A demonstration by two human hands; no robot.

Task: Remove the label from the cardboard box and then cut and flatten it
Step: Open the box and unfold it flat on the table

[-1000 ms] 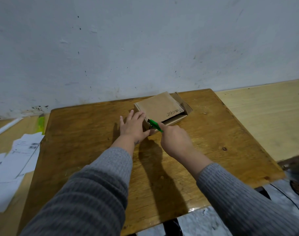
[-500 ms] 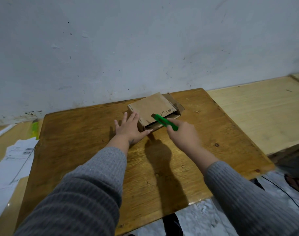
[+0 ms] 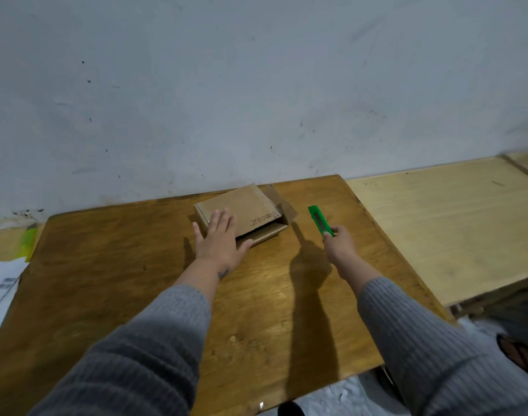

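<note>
A small brown cardboard box (image 3: 250, 208) lies at the back of the wooden table (image 3: 136, 265), its right end flaps open. My left hand (image 3: 219, 240) lies flat on the box's near left corner, fingers spread. To the right of the box, my right hand (image 3: 339, 246) pinches the near end of a green utility knife (image 3: 320, 220). The knife's far end is down at the table surface, clear of the box. No label shows on the box's top face.
White printed papers (image 3: 1, 280) and a yellow-green object (image 3: 28, 243) lie off the table's left edge. A paler wooden board (image 3: 436, 223) adjoins the table on the right. The wall stands just behind the box. A dark shoe (image 3: 518, 352) is on the floor at lower right.
My right hand has pulled the green knife away from the box's front edge and carried it right. My left hand slid further up onto the box top.
</note>
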